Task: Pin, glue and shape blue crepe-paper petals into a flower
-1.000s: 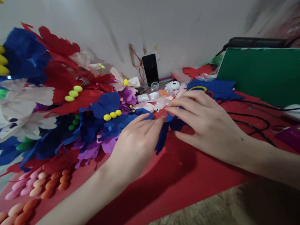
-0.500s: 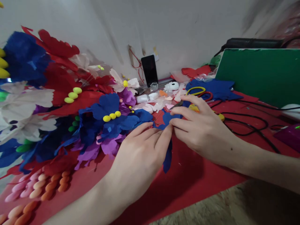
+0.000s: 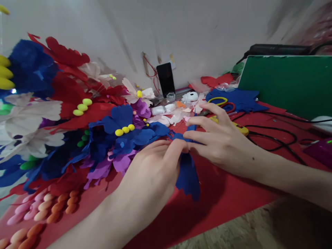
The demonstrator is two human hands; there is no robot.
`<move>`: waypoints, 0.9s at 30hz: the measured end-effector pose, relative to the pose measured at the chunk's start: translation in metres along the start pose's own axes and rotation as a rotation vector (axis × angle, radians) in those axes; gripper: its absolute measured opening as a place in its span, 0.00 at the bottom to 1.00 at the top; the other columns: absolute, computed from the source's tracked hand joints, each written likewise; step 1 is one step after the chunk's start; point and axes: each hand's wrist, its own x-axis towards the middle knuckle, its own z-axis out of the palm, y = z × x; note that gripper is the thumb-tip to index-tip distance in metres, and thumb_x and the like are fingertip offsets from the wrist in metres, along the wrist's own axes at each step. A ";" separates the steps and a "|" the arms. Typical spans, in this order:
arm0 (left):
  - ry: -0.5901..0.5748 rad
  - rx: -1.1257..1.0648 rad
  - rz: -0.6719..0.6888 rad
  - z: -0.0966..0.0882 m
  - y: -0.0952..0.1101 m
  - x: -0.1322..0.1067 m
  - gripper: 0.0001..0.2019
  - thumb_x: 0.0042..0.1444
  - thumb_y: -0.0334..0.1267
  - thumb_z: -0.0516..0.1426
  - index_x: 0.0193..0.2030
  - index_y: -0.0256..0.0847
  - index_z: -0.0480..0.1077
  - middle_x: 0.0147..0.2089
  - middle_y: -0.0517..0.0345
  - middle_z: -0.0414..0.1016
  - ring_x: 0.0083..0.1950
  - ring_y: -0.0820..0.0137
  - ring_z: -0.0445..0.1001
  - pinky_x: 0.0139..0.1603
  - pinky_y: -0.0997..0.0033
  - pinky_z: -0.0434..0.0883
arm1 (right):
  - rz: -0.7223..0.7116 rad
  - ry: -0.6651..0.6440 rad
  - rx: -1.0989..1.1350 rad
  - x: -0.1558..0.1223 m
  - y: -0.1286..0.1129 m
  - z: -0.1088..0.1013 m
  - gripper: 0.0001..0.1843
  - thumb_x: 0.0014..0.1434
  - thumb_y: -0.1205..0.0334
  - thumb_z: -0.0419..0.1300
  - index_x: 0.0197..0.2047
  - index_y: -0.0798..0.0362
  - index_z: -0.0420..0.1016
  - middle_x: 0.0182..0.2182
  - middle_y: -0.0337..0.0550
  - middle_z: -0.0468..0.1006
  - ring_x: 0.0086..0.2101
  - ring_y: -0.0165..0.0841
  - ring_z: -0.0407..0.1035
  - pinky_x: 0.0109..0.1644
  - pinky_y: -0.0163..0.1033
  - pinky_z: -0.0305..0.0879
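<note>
Both my hands meet over the red tabletop (image 3: 207, 214), pinching a dark blue cut-out petal piece (image 3: 188, 176) like those of the finished butterflies. My left hand (image 3: 155, 169) is closed on it, thumb and fingertips pressed together. My right hand (image 3: 218, 138) grips the same piece from the right with its fingertips, index finger raised. One scalloped part hangs below the fingers, and more blue shows above them. What lies between the fingertips is hidden. Just left of my hands sits a blue butterfly (image 3: 121, 117) with yellow oval beads (image 3: 126, 130) along its middle.
Red, white, blue and purple butterflies crowd the left side. Pink and orange bead-like strips (image 3: 55, 207) lie front left. Behind my hands are scraps, scissors (image 3: 218, 101), a yellow tool (image 3: 241, 129) and a phone (image 3: 165, 79) against the wall. A green board (image 3: 285, 86) and black cable (image 3: 280, 141) are right.
The blue piece has turned between my hands, and its hanging part now shows broader below them. My left thumb has bent in toward my right fingertips.
</note>
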 end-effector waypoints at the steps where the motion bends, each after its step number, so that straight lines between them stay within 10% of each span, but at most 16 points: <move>1: 0.017 -0.008 -0.008 -0.001 0.000 0.000 0.12 0.50 0.22 0.46 0.38 0.37 0.63 0.27 0.57 0.75 0.28 0.67 0.74 0.30 0.70 0.71 | -0.008 -0.011 -0.004 0.000 0.001 0.000 0.16 0.57 0.72 0.48 0.22 0.54 0.71 0.30 0.37 0.73 0.40 0.32 0.64 0.58 0.52 0.51; 8: 0.136 -0.107 -0.053 -0.008 0.005 0.002 0.06 0.54 0.27 0.51 0.37 0.39 0.64 0.34 0.60 0.76 0.31 0.73 0.75 0.40 0.73 0.73 | 0.056 0.026 -0.009 -0.003 0.004 -0.001 0.17 0.59 0.70 0.46 0.26 0.53 0.72 0.28 0.37 0.72 0.41 0.31 0.62 0.57 0.51 0.50; 20: -0.097 -0.106 0.074 -0.013 0.001 -0.003 0.22 0.50 0.18 0.44 0.53 0.30 0.60 0.42 0.51 0.75 0.42 0.68 0.74 0.44 0.69 0.72 | 0.016 0.015 -0.036 0.002 0.009 -0.005 0.17 0.59 0.70 0.48 0.21 0.56 0.68 0.29 0.35 0.73 0.41 0.32 0.65 0.55 0.52 0.54; 27: -0.080 -0.186 0.015 -0.018 -0.003 0.000 0.18 0.60 0.37 0.46 0.54 0.29 0.60 0.46 0.45 0.74 0.45 0.66 0.74 0.44 0.72 0.73 | 0.016 -0.005 0.053 -0.001 0.019 -0.001 0.14 0.59 0.68 0.48 0.26 0.51 0.71 0.31 0.33 0.73 0.43 0.29 0.63 0.59 0.46 0.50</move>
